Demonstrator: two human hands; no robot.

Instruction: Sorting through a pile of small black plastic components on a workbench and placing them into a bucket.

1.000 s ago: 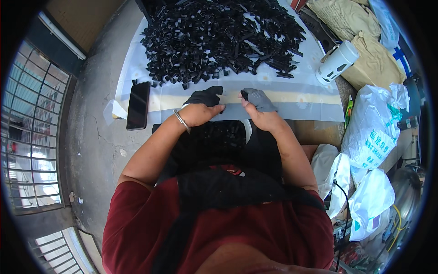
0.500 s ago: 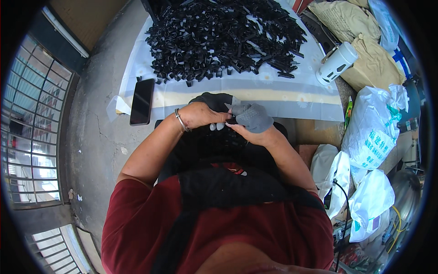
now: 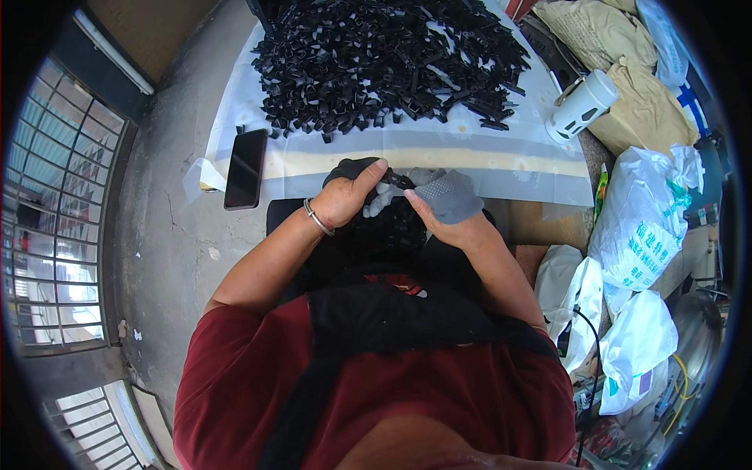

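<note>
A small black plastic piece (image 3: pixel 398 180) is pinched between my two hands above my lap, just off the table's near edge. My left hand (image 3: pixel 351 194), in a partial black and grey glove with the thumb bare, closes on the piece's left end. On its right end, my right hand (image 3: pixel 450 200) grips with a bare thumb and grey-gloved fingers. The piece's exact kind is too small to make out. More black pieces (image 3: pixel 388 235) lie in my lap below the hands. A large heap of black plastic pieces (image 3: pixel 368 70) covers the far part of the table.
A white patterned cloth (image 3: pixel 313 164) covers the table. On its left edge lies a dark phone (image 3: pixel 245 168); a white cup (image 3: pixel 581 106) stands on the right. White plastic sacks (image 3: pixel 638 219) and brown bags (image 3: pixel 638 106) crowd the right side. A barred window (image 3: pixel 66 211) is at left.
Both hands have shifted slightly, with the left thumb now raised and extended along the piece. The black piece shows more clearly between them, and the hands are a little farther apart.
</note>
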